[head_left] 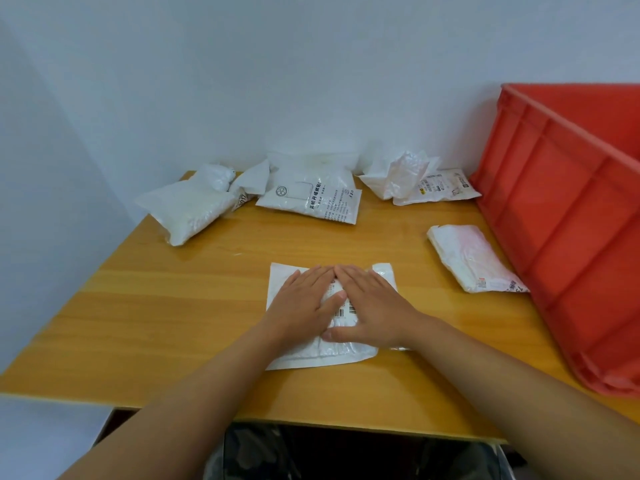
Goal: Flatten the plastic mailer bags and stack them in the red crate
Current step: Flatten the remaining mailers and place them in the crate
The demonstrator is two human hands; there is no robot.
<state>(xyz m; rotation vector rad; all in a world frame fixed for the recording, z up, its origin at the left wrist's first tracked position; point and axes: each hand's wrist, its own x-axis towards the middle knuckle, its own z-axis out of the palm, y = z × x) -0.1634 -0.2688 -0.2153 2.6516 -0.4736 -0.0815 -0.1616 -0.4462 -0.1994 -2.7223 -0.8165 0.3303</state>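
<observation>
A white plastic mailer bag (304, 358) with a barcode label lies flat in the middle of the wooden table (173, 306). My left hand (304, 299) and my right hand (370, 303) press on it side by side, palms down, fingers straight, fingertips meeting. The red crate (568, 220) stands at the table's right side. A folded pinkish-white mailer (471, 258) lies beside the crate's wall. Several more mailers lie along the back: a puffy white one (187, 209), a printed one (311, 199) and a crumpled pair (412, 181).
White walls close off the table at the back and left. The table's front edge runs just above my lap. Bare wood shows left of the pressed mailer and between it and the back row.
</observation>
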